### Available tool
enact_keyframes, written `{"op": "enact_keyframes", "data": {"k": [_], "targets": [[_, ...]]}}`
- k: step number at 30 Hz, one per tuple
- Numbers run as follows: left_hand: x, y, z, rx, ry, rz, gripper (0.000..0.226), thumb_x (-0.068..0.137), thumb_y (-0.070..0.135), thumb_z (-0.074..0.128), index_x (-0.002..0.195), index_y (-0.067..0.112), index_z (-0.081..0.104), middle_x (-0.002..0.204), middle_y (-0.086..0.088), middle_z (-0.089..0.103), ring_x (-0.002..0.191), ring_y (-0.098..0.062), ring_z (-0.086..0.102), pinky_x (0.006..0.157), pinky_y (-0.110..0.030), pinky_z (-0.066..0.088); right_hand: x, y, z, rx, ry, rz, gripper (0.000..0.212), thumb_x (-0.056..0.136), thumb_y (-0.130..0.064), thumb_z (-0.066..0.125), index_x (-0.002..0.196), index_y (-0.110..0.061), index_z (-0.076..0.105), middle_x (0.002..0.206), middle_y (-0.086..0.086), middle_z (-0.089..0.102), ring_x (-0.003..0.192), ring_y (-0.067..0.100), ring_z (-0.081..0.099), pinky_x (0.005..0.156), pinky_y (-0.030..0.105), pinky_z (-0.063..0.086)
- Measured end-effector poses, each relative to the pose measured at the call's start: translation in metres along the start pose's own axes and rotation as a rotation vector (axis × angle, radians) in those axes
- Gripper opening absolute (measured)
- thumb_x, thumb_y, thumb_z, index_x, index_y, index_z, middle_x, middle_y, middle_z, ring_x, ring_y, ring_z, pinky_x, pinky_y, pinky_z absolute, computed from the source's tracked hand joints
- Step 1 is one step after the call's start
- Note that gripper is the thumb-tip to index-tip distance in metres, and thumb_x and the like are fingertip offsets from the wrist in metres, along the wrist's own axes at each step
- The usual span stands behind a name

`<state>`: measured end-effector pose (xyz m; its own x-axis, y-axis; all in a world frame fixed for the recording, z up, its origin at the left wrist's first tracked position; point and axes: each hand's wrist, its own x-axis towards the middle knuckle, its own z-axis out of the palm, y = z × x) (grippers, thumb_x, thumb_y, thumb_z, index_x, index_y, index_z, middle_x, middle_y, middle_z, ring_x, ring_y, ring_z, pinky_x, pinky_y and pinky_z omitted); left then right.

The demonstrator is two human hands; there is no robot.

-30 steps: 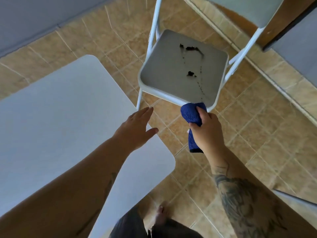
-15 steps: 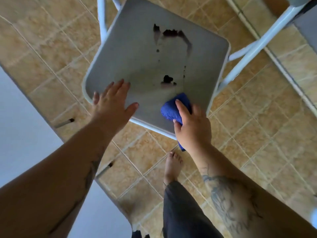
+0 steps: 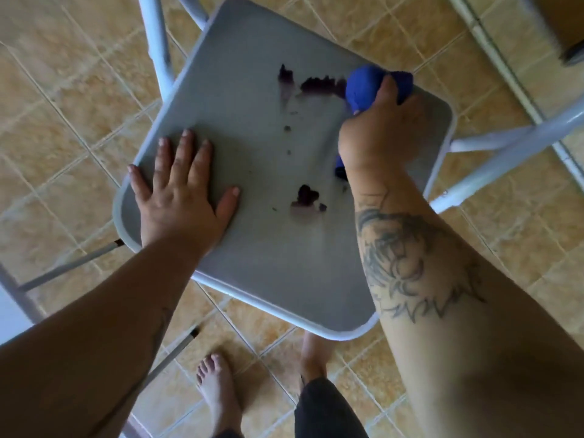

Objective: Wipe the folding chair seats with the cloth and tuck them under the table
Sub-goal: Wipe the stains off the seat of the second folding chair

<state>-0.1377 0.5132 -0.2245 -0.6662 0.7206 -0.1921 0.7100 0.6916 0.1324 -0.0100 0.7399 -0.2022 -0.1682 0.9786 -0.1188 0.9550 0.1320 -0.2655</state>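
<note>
- Head view, hands: your left hand (image 3: 181, 197) lies flat and open, fingers spread, on the seat (image 3: 252, 172) near its left edge and front-left corner. I'd say it is there to pin the folding chair so it cannot slide or fold under the rubbing.
- Your right hand (image 3: 379, 128) is closed around the bunched blue cloth (image 3: 363, 85), pressed down near the seat's far right corner, right against the end of the long dark smear (image 3: 319, 85). That looks like the start of a wiping stroke.
- Seat: grey, slightly dished, with a pale rim on a white tube frame (image 3: 493, 159), standing on the tiled floor (image 3: 63, 105).
- It is not yet clean: a blot (image 3: 286, 74) sits near the far edge, another blot (image 3: 305, 196) near the middle, with small specks between.
</note>
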Motion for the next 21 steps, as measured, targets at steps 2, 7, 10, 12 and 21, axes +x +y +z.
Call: {"op": "enact_keyframes", "data": {"k": [2, 7, 10, 12, 21], "targets": [[0.001, 0.0, -0.001, -0.007, -0.004, 0.0, 0.078, 0.085, 0.066, 0.035, 0.151, 0.026, 0.023, 0.161, 0.0, 0.018, 0.149, -0.026, 0.009, 0.114, -0.065, 0.007, -0.015, -0.027, 0.012, -0.042, -0.055, -0.238, 0.062, 0.085, -0.035, 0.056, 0.144, -0.027, 0.038, 0.137, 0.013, 0.045, 0.119, 0.035, 0.046, 0.094, 0.044, 0.042], [0.001, -0.001, -0.005, -0.037, -0.004, -0.01, 0.077, 0.085, 0.067, 0.037, 0.15, 0.027, 0.025, 0.161, 0.001, 0.02, 0.149, -0.025, 0.011, 0.114, -0.064, 0.007, -0.056, 0.003, 0.014, -0.089, -0.159, -0.678, 0.063, 0.077, -0.031, 0.059, 0.139, -0.03, 0.046, 0.126, 0.012, 0.052, 0.102, 0.039, 0.054, 0.083, 0.047, 0.049], [0.004, -0.001, -0.006, -0.049, -0.013, 0.0, 0.077, 0.085, 0.067, 0.039, 0.15, 0.027, 0.025, 0.161, 0.001, 0.02, 0.149, -0.025, 0.01, 0.114, -0.064, 0.006, -0.031, 0.039, 0.001, -0.077, -0.018, -0.34, 0.061, 0.084, -0.029, 0.058, 0.142, -0.023, 0.042, 0.127, 0.02, 0.051, 0.109, 0.042, 0.051, 0.092, 0.047, 0.044], [0.006, -0.002, -0.005, -0.045, -0.019, -0.001, 0.078, 0.085, 0.067, 0.038, 0.15, 0.027, 0.025, 0.161, 0.001, 0.019, 0.15, -0.025, 0.009, 0.115, -0.064, 0.004, -0.005, 0.027, -0.001, -0.102, 0.054, -0.161, 0.06, 0.087, -0.03, 0.056, 0.144, -0.018, 0.04, 0.132, 0.02, 0.05, 0.118, 0.039, 0.049, 0.1, 0.044, 0.04], [0.004, -0.002, -0.002, -0.05, -0.023, -0.048, 0.093, 0.082, 0.069, 0.039, 0.152, 0.011, 0.018, 0.162, -0.006, 0.015, 0.15, -0.022, 0.01, 0.117, -0.059, 0.006, -0.022, -0.113, 0.047, -0.103, -0.107, -0.733, 0.062, 0.079, -0.036, 0.056, 0.14, -0.03, 0.044, 0.126, 0.009, 0.051, 0.107, 0.035, 0.052, 0.082, 0.046, 0.045]]}}
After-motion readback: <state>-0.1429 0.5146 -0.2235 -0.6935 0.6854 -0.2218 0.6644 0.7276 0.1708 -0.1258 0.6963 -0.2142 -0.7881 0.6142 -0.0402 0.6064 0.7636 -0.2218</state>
